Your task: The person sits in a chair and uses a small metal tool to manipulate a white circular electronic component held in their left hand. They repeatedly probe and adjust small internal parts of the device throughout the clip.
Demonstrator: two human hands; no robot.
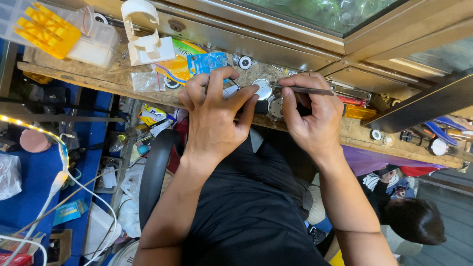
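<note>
The person is leaning over a worn wooden bench (74, 69); the left hand (217, 106) is curling its fingers down and pinching a small round metal watch case (263, 88) at its edge, steadying it against the bench; the right hand (308, 113) is pinching a slim metal tool (308, 90), perhaps tweezers, though the tip is too small to be sure; that tip is lying just at the case's rim, between the two hands. The case is looking open, its pale inside facing up, so the opening seems done and the fine work inside is under way; nothing shows it being closed up yet. Just beyond the left hand a blue battery card (207, 62) is lying; farther out on that side a white plastic holder (143, 37) is standing.
</note>
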